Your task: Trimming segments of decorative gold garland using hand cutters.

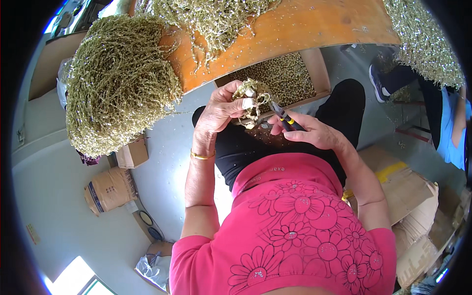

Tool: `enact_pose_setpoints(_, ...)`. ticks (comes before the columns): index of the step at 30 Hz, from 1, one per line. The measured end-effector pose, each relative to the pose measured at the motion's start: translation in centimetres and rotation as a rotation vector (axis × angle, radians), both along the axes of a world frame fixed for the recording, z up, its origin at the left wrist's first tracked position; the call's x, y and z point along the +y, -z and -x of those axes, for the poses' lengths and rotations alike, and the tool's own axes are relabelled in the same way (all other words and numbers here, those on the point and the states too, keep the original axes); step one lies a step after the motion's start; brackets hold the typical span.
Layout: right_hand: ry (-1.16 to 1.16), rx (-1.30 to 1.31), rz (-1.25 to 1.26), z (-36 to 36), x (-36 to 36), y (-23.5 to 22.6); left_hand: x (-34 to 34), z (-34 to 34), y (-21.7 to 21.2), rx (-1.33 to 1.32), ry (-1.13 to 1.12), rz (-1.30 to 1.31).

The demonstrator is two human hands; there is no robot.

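My left hand (222, 109) is closed on a small clump of gold glittery strands (252, 119), pinched between thumb and fingers above my lap. A pale rounded piece shows among the strands near my fingertips. My right hand (315, 132) grips pliers (286, 119) with black and yellow handles. Their jaws point up and left, beside thin loops at the clump's right side; whether they touch a loop I cannot tell. Just beyond both hands stands an open box (322, 73) holding many small gold beads.
A large heap of gold strands (120, 81) hangs off the orange wooden table (314, 27), with another pile (211, 22) on top. More strands (425, 42) hang at far right, near another person's shoe (377, 84). Flattened cardboard (398, 189) lies right; a brown sack (112, 190) lies left.
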State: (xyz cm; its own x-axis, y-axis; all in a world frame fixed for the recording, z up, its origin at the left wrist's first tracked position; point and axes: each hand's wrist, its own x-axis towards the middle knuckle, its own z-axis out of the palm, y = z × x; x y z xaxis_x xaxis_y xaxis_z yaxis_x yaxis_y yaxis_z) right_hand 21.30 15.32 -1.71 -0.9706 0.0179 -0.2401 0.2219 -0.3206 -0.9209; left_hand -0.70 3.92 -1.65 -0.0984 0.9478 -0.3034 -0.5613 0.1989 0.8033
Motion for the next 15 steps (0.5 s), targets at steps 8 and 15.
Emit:
enact_pose_setpoints(8,-0.044,-0.013,-0.007,0.08,0.09,0.24,0.05,0.38,-0.13,-0.014,0.051,0.013)
enact_pose_setpoints(15,-0.054,-0.010,-0.023,0.41,0.20,0.23,0.00,0.20,-0.54,0.010,0.035,0.036)
